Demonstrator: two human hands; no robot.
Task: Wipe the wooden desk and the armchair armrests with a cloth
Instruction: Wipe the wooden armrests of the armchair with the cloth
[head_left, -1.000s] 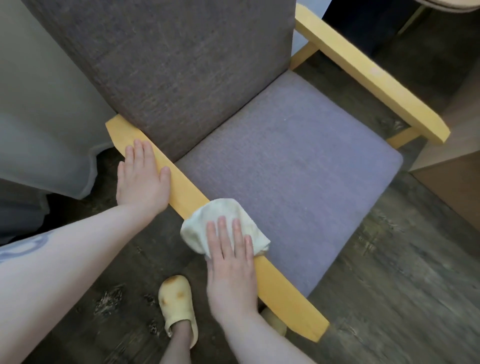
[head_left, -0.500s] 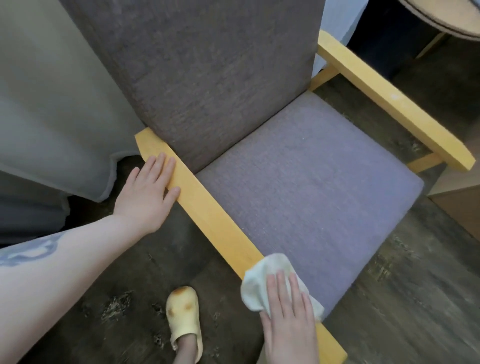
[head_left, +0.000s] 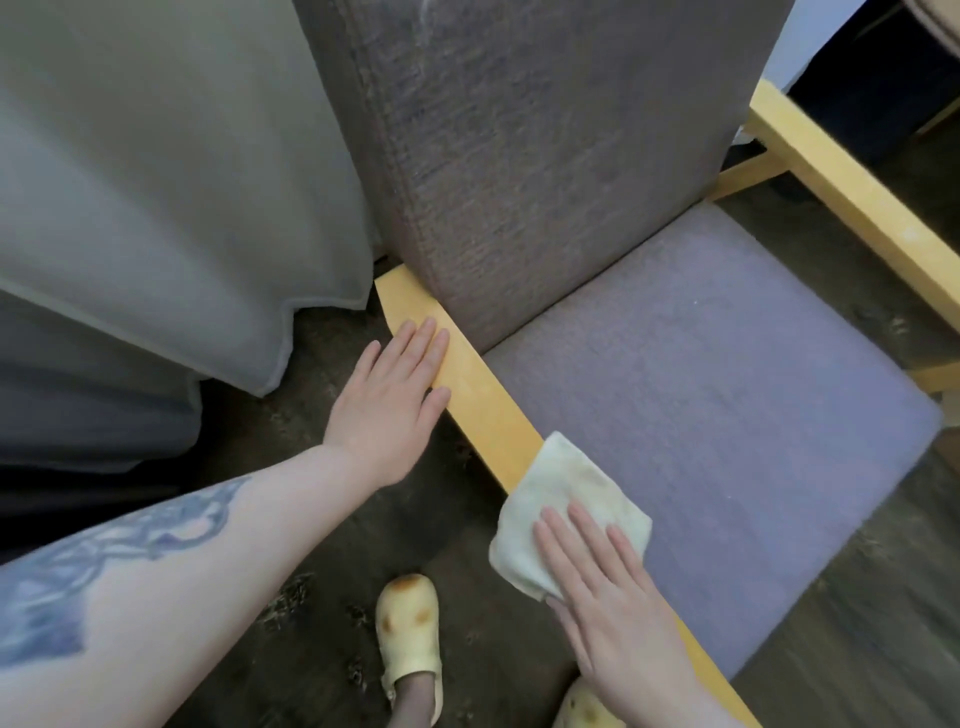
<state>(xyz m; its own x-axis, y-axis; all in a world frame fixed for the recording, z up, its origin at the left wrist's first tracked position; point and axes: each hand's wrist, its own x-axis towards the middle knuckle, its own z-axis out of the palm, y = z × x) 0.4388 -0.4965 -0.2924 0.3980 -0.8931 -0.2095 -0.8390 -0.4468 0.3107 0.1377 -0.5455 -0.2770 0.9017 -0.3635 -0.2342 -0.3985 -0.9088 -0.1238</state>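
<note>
Head view: right hand (head_left: 618, 603) flat fingers (head_left: 582, 530) press cloth (head_left: 566, 514) on armrest (head_left: 483, 400); left hand (head_left: 395, 389) flat beside.

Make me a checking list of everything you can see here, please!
Surface: near wooden armrest, bare between the hands.
Job's things: pale cloth lies on that armrest; far armrest uncovered; desk not in view.
Clutter: nothing seen.
Grippers: right hand presses flat on the cloth; left hand rests flat at the armrest's back end.
Cables: nothing seen.
Surroundings: grey seat cushion, grey curtain, dark floor, yellow slipper.
</note>
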